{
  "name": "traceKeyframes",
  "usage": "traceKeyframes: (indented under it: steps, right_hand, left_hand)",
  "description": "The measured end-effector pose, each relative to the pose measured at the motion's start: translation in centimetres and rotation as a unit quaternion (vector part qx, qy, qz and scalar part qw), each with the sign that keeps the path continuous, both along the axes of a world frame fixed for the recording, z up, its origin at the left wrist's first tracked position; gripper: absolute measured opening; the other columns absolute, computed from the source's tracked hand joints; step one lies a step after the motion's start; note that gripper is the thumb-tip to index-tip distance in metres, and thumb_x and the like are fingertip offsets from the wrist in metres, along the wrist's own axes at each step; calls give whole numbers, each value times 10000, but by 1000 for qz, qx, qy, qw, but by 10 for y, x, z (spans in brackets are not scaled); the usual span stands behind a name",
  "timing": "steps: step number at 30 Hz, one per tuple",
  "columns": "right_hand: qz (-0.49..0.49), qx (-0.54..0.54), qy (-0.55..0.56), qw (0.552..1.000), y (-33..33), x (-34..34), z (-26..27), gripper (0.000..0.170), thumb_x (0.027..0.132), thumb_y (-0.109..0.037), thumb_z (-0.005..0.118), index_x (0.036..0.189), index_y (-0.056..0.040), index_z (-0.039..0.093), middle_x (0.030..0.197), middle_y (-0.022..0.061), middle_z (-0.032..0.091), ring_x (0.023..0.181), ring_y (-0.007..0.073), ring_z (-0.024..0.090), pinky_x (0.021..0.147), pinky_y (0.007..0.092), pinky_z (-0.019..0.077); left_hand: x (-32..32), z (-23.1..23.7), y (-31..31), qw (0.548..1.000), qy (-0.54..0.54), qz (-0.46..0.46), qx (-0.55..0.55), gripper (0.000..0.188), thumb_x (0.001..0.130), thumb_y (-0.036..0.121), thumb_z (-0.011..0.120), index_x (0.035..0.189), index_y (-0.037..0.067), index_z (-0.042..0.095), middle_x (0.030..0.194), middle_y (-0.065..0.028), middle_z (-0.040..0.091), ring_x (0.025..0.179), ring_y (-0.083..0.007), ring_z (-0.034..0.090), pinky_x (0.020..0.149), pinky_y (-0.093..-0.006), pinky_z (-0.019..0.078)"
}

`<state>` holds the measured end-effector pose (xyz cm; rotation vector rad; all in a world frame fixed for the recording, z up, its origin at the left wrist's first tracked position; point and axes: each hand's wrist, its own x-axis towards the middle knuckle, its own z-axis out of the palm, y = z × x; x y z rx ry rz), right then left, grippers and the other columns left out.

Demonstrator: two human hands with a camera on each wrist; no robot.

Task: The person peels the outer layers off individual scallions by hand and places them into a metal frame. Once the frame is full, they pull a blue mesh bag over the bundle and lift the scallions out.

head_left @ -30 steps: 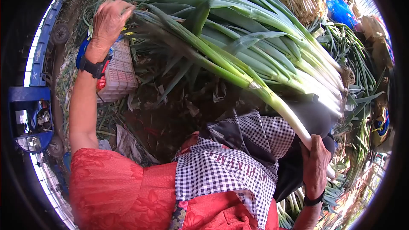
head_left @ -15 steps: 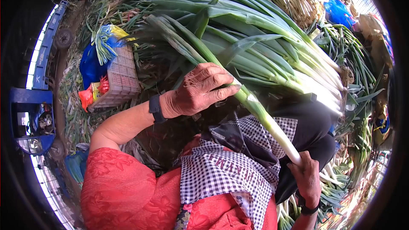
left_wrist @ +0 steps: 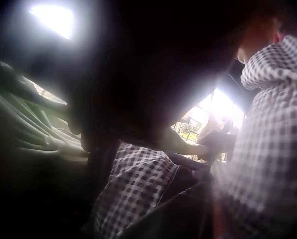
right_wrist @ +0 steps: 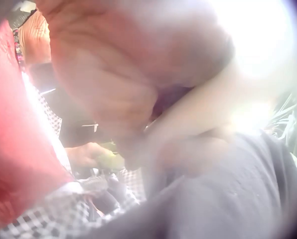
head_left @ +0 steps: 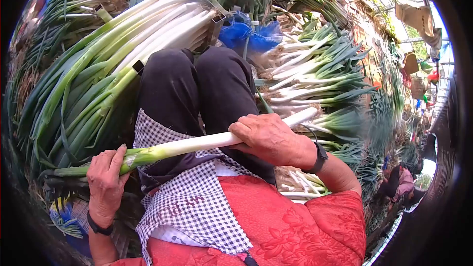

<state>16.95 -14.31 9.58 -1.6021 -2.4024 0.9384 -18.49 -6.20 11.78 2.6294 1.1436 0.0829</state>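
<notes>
A long leek [head_left: 197, 144] lies crosswise above the person's lap, its white end to the right and its green end to the left. The left hand [head_left: 104, 182] holds the green part, thumb and fingers around it. Farther along, the right hand [head_left: 266, 137] grips the white shaft, and the pale end sticks out beyond it. In the right wrist view the blurred right hand [right_wrist: 108, 64] is close around the pale shaft [right_wrist: 198, 107], with the left hand [right_wrist: 86, 154] behind. The left wrist view is mostly dark.
A big pile of leeks [head_left: 84, 83] lies to the left of the person's knees [head_left: 197, 79]. Rows of smaller green onions [head_left: 315, 79] spread to the right. A blue plastic bag [head_left: 251, 34] sits ahead, and a checked apron [head_left: 197, 212] covers the lap.
The left hand came from the leaf tips to the leek's middle, and now holds its green part. The right hand stays on the white part. The head view has turned to the right.
</notes>
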Motion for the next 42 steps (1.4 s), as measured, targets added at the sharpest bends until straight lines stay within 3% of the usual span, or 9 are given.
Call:
traceKeyframes:
  steps: [8,12,17,22,25,32,38,40,42]
  right_hand:
    - [-209,-175,174,946,63,123,-21,416,855,-178,650,1205,12,527,1035,155,607,1005,289,602,920,375,457]
    - [-111,-174,-271,940,148,216,-112,329,869,-139,597,1139,40,538,1063,212,614,988,348,616,825,412,495]
    - [-219,136,-154,954,234,215,-254,553,809,-110,659,1288,-8,402,1246,228,495,1003,383,603,818,435,509]
    - [-192,69,-212,956,234,172,-338,743,756,-37,648,1402,-25,281,1229,228,510,948,350,621,812,441,518]
    - [-178,110,-249,945,209,205,-369,90,810,-65,528,899,-78,532,879,129,629,860,319,630,709,433,512]
    - [-674,233,105,693,239,349,-230,286,846,-235,599,1004,-8,675,900,210,681,799,303,642,744,370,481]
    - [-385,449,26,806,229,254,2,268,865,-173,586,1059,2,650,1030,185,637,927,306,601,834,403,463]
    - [-255,418,109,865,210,154,51,273,839,-151,598,1068,-8,642,1082,198,611,988,333,581,878,426,456]
    - [-70,351,183,915,177,52,77,287,812,-129,610,1077,-19,634,1135,212,584,1050,360,560,921,449,448]
  left_hand:
    - [61,-2,23,997,6,-65,43,571,580,42,764,1133,15,625,890,-114,595,794,-269,587,686,-387,452]
    - [69,-5,32,998,4,-68,15,603,530,43,759,1120,23,633,914,-126,601,817,-294,590,715,-396,465]
    - [82,1,38,995,-32,-45,-82,523,703,382,754,1055,17,623,996,-153,607,928,-350,595,821,-470,483]
    - [70,18,39,995,-83,30,-40,414,867,423,622,947,17,624,963,-159,617,849,-338,630,707,-447,526]
    - [70,25,42,996,-84,20,-36,385,887,403,603,938,22,627,928,-150,620,824,-328,636,686,-441,533]
    - [67,23,28,990,-142,9,-18,334,894,366,615,948,37,623,953,-137,631,877,-331,636,738,-450,537]
    - [59,16,7,970,-218,25,104,392,832,318,713,1111,84,570,1259,-196,479,1069,-388,565,886,-472,499]
    - [51,9,6,939,-339,10,-52,786,762,400,769,1370,71,396,1353,-251,378,1216,-407,481,954,-488,473]
    - [52,9,-6,700,-532,94,-468,1083,640,319,866,1475,53,229,1425,-175,376,1283,-300,438,1026,-462,415]
